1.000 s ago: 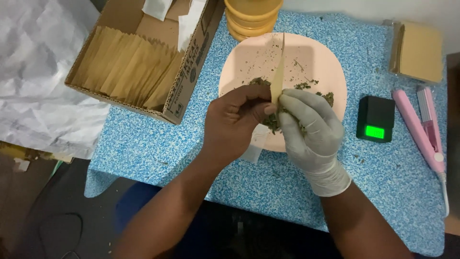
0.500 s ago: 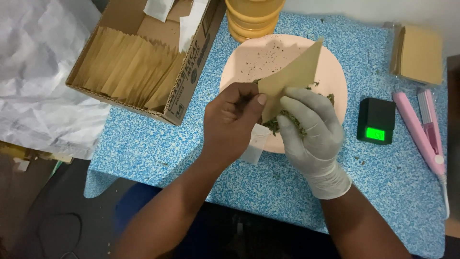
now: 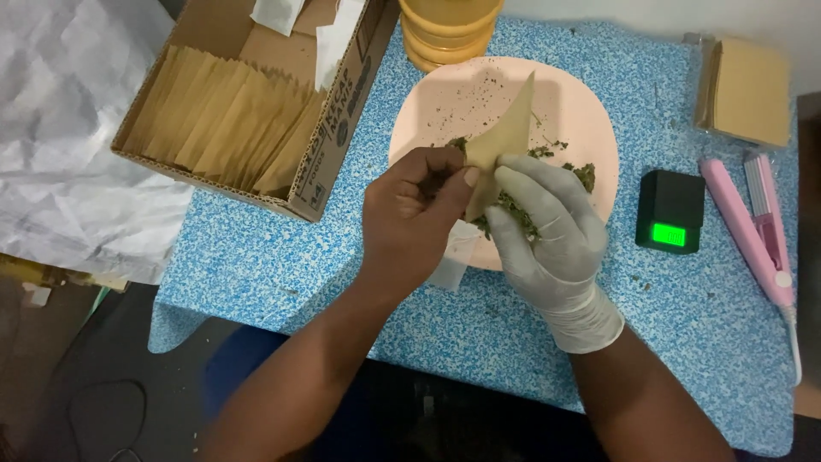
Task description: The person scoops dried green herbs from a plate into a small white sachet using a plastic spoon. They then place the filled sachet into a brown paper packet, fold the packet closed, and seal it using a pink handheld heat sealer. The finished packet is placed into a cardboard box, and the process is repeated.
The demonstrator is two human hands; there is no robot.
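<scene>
The pouch (image 3: 505,141) is pinched by the bare left hand (image 3: 410,222) over the plate (image 3: 590,128), tip toward 12 o'clock; herb (image 3: 513,210) is gripped in the gloved right hand (image 3: 547,231). The mouth is best held wide.

Hidden, cut off or unclear:
- Lower end of paper pouch (image 3: 503,145): covered by left hand (image 3: 410,227) and gloved right hand (image 3: 547,239).
- Near rim of pink plate (image 3: 590,120): behind both hands.
- Stack of yellow tubs (image 3: 449,30): cropped by top edge.
- Cardboard box (image 3: 329,145): far end out of frame.
- Scale (image 3: 671,210) readout: too small to tell.
</scene>
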